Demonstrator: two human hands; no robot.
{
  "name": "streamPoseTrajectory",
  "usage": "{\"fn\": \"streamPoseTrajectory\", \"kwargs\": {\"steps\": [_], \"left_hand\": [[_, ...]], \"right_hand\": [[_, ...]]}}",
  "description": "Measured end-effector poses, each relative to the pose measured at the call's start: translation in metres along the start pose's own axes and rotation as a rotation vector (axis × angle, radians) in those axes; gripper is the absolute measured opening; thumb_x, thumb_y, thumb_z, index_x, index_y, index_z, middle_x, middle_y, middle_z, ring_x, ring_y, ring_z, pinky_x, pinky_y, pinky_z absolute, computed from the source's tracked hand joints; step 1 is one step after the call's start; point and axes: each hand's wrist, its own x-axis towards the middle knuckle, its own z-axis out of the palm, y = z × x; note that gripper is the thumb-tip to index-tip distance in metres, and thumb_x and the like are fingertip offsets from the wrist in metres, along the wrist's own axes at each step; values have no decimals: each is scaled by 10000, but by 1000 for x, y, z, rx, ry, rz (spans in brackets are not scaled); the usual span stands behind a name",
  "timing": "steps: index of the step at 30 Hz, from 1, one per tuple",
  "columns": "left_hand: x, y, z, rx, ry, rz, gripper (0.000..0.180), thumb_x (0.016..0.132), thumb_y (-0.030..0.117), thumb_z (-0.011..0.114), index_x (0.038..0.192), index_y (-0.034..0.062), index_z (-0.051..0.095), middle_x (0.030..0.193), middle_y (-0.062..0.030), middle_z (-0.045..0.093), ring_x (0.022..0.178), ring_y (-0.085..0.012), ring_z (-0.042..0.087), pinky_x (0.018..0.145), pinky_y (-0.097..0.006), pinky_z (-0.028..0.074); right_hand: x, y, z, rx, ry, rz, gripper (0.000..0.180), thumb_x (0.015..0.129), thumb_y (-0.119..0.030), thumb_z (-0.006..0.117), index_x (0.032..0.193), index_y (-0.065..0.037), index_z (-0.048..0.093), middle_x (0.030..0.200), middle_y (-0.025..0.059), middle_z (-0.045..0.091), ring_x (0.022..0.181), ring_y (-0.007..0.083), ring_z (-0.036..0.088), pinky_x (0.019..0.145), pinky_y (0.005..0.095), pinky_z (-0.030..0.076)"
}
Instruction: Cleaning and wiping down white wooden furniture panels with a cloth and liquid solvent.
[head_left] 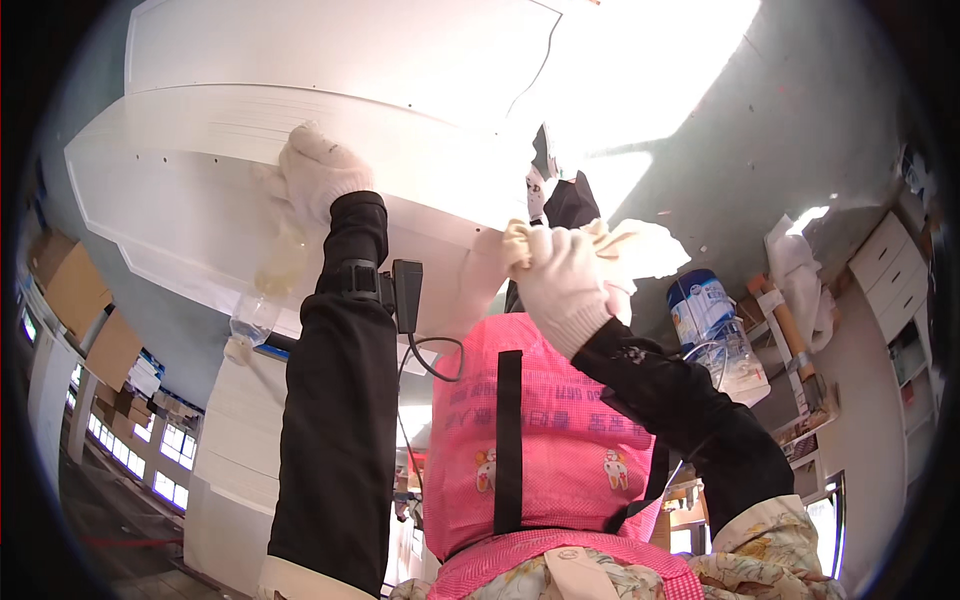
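My left hand (322,172), in a white knitted glove, rests at a long white panel (200,200). Its fingers are bent over a ridge of the panel, and the fingertips are partly hidden. My right hand (565,275), gloved as well, is closed round a crumpled cream cloth (645,248) just above my pink apron. Part of the cloth sticks out to the right of the fist. A clear plastic bottle (254,316) lies near the panel's near edge, below my left hand, with a blurred yellowish shape beside it.
Another white panel (330,50) lies beyond. At the right stand a blue and white tub (702,300) and a clear plastic container (735,365). Cardboard boxes (75,275) are at the far left, white drawers (890,268) at the far right. A cable (437,375) hangs by my left forearm.
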Motion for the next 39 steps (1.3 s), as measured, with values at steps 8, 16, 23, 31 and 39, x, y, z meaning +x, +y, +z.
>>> {"fn": "streamPoseTrajectory", "kwargs": {"steps": [8,16,23,31,39], "left_hand": [[-6,8,6,80,-78,29,327,947,264,372,1132,203,634,1161,-90,637,1105,-288,537,964,-383,424],[-4,3,13,75,-51,90,297,953,228,412,1123,178,651,1174,-98,637,1120,-285,543,1022,-356,389],[18,-23,33,-489,-7,-60,486,972,344,280,1154,105,662,1255,-121,626,1185,-310,514,1086,-367,340],[1,-6,13,-364,-45,-43,501,1006,381,283,1075,70,671,1252,-115,610,1227,-218,488,1128,-327,272],[3,-3,15,-517,-36,-25,536,994,365,283,1061,19,687,1224,-127,634,1178,-232,522,1100,-273,287]], "right_hand": [[60,-44,35,186,93,139,234,828,-215,533,985,-45,568,928,86,546,864,253,529,788,398,407],[-68,54,36,-1,-259,648,146,847,-139,568,980,-81,555,947,100,598,900,291,605,769,404,489],[-21,30,21,511,21,348,196,825,-28,558,989,-129,591,761,110,581,822,288,599,773,414,421],[6,79,108,843,42,279,452,761,48,578,1172,-139,596,1010,129,627,1024,272,584,886,388,437],[79,129,235,249,-227,512,360,912,-440,512,1016,-105,594,1024,37,631,1029,211,558,923,329,391]]}}
